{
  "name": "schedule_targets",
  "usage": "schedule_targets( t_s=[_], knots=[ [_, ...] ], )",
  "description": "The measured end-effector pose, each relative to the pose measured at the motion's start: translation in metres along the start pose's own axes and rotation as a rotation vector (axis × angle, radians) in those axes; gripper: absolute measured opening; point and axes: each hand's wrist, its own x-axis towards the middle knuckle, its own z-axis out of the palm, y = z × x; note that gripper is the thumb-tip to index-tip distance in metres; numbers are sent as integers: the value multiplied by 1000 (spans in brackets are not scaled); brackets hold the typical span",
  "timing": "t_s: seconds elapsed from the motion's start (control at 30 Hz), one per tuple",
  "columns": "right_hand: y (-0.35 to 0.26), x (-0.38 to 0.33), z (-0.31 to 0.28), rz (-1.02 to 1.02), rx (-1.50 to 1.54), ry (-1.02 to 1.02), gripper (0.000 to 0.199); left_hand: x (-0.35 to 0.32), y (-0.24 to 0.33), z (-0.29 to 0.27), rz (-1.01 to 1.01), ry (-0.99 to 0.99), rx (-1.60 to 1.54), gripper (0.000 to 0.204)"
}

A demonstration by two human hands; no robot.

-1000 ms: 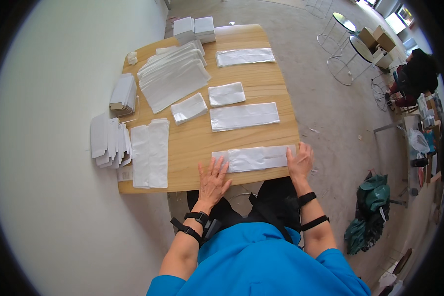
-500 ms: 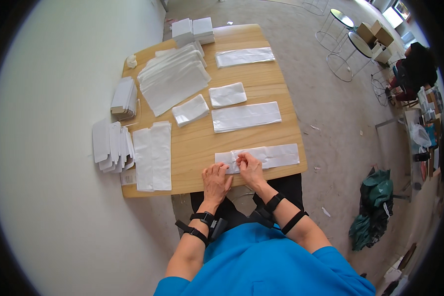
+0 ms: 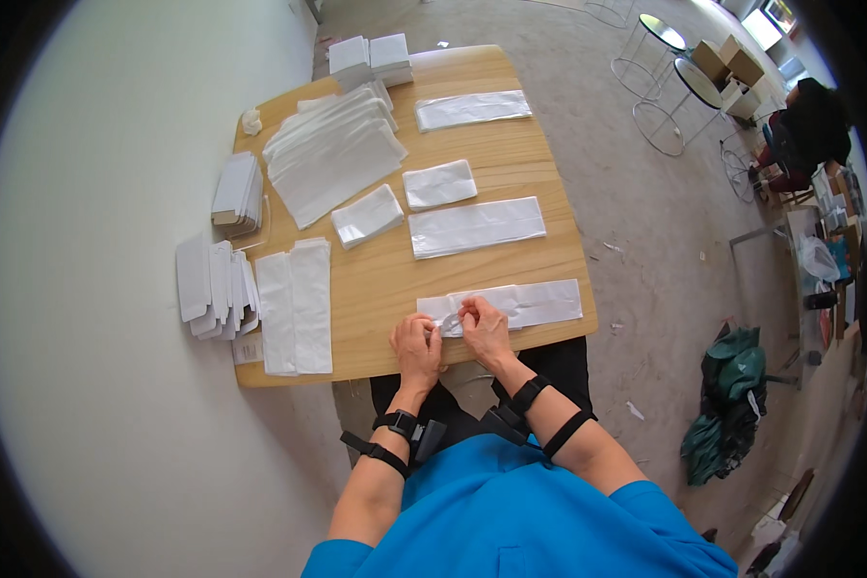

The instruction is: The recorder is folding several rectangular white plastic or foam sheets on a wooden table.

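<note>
White sheet (image 3: pixel 549 302), long and folded in layers, lies flat along the near edge of the counter (image 3: pixel 376 289), with one end close to the counter's right edge. I judge it very light and soft, of thin paper or plastic; I cannot tell which. It will probably bend and crease easily, and its smooth layers may slide on each other, so I think fingertips at a loose layer serve better than a full grip. Both my hands are at the end farther from the counter's right edge. My right hand (image 3: pixel 486 332) has its thumb and fingers drawn together, seeming to pinch a small raised fold. My left hand (image 3: pixel 418 349) is half curled just beside it; whether it grips anything, I cannot tell.
</note>
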Motion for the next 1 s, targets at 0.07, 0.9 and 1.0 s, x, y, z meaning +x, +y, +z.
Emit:
schedule_targets(
  t_s=[0.07,0.9,1.0],
  knots=[
    [2,0,-1,9,-19,-7,16,0,0,0,-100,54,-201,10],
    [-4,11,-53,22,-245,166,31,3,60,16,117,31,15,20],
    [6,12,-53,15,-269,173,30,5,55,20,94,15,54,19]
  ],
)
